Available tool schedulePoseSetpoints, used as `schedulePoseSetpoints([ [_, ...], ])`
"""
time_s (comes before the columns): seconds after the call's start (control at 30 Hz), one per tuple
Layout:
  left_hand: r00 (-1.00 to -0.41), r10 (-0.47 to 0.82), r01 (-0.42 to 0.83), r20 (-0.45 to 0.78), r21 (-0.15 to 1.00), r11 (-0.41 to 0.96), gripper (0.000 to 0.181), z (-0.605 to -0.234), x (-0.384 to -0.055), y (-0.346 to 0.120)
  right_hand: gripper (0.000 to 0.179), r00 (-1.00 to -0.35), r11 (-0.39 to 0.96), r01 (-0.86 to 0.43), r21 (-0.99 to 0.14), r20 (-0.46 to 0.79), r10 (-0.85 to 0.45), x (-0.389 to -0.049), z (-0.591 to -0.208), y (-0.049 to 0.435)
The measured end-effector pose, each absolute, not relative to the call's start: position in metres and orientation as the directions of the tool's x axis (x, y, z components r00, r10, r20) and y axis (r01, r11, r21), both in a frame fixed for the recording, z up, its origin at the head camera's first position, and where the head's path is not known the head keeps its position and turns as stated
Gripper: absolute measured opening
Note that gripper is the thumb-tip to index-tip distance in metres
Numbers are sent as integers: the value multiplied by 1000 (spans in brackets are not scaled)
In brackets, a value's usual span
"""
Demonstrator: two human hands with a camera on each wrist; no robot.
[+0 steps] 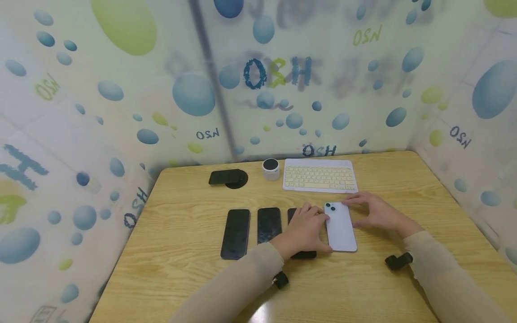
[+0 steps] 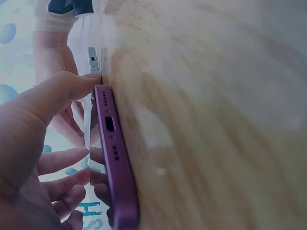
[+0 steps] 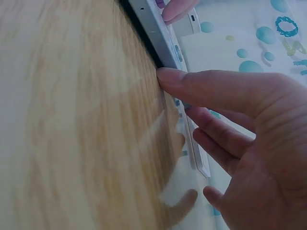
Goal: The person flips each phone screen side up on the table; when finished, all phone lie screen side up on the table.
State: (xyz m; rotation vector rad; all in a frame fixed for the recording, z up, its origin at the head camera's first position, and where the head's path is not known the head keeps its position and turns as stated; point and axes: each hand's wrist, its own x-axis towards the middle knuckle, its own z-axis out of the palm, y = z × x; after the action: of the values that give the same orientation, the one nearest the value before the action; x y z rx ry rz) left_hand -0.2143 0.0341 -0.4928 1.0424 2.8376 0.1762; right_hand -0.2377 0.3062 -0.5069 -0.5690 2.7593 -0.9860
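Observation:
A white phone (image 1: 341,231), its two-lens back facing up, lies on the wooden table between both hands. My left hand (image 1: 307,229) reaches over a dark-screened phone (image 1: 304,255), with thumb and fingers extended along the white phone's left side. That nearer phone shows a purple frame (image 2: 112,143) in the left wrist view. On the other side, my right hand (image 1: 377,213) has its thumb at the white phone's right edge and a forefinger by the top corner. The right wrist view shows the thumb (image 3: 177,79) against the phone's side edge.
Two more dark-screened phones (image 1: 236,234) (image 1: 269,224) lie in the row to the left. Behind stand a white keyboard (image 1: 319,176), a small white cylinder with a dark top (image 1: 270,169) and a black phone-like slab (image 1: 224,176) on a round base. A printed curtain (image 1: 258,121) rises behind the table.

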Motion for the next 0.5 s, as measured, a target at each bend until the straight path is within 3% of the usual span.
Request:
schedulePoseSetpoints([
  [0.2,-754,653,635,-63,180,751,81,-493,-215,32,61,-932,720,-236,-653,-58,-358,-236,-506,306],
  [0.5,-756,652,627,-60,217,748,80,-492,-216,29,64,-934,715,-243,-656,-41,-356,-232,-501,306],
])
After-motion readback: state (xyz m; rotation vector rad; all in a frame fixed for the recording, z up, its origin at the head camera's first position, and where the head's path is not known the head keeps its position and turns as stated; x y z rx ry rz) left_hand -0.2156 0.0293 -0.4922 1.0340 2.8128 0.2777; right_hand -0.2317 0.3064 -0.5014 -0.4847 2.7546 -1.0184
